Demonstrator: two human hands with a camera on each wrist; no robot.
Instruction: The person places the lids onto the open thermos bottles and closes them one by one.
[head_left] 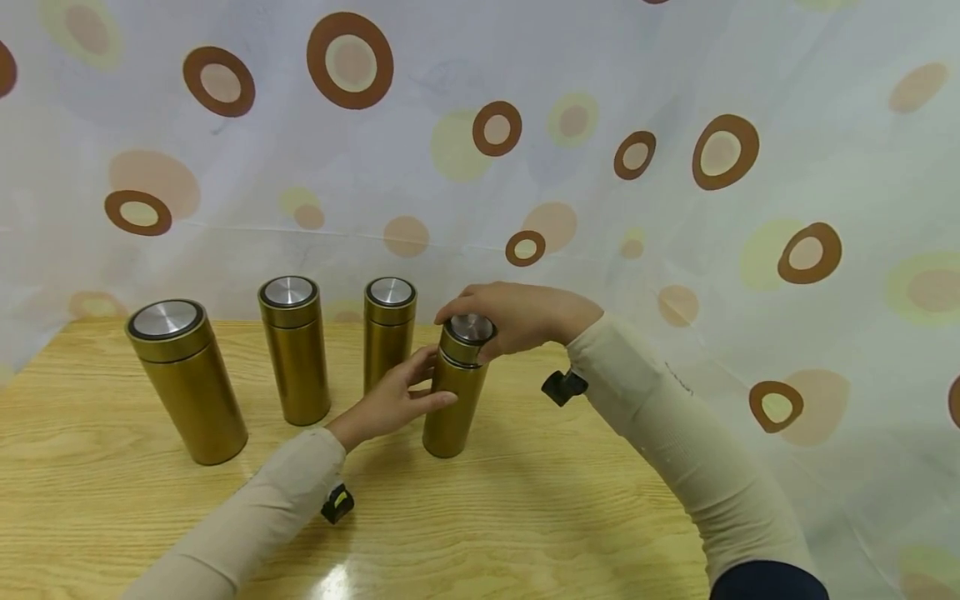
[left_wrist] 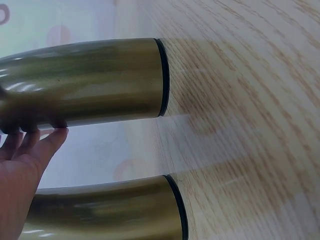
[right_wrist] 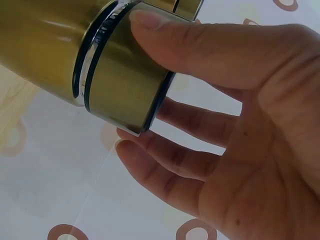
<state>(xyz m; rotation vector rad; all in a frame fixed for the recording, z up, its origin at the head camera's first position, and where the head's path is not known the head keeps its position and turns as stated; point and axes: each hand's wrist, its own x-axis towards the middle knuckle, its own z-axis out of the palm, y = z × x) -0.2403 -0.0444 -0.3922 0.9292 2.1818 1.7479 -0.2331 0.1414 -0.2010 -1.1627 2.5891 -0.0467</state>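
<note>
A gold thermos flask (head_left: 453, 417) with a silver-topped lid (right_wrist: 125, 75) stands on the table, tilted-looking in the head view. My left hand (head_left: 393, 400) holds its body from the left, thumb across the front and fingers partly hidden behind. In the left wrist view, the fingertips (left_wrist: 59, 134) meet the side of the flask. From above, my right hand (head_left: 517, 317) grips the lid between thumb and fingers. A shiny ring of neck shows between lid and body in the right wrist view. Nearest the left hand's far side is another gold flask (head_left: 388, 342), lid on.
Two more gold flasks, one at the far left (head_left: 193, 392) and one beside it (head_left: 298, 367), stand lidded on the wood-grain table (head_left: 480, 525). Behind the table hangs a pale curtain (head_left: 420, 183) with brown and yellow circles, which also runs down the right side.
</note>
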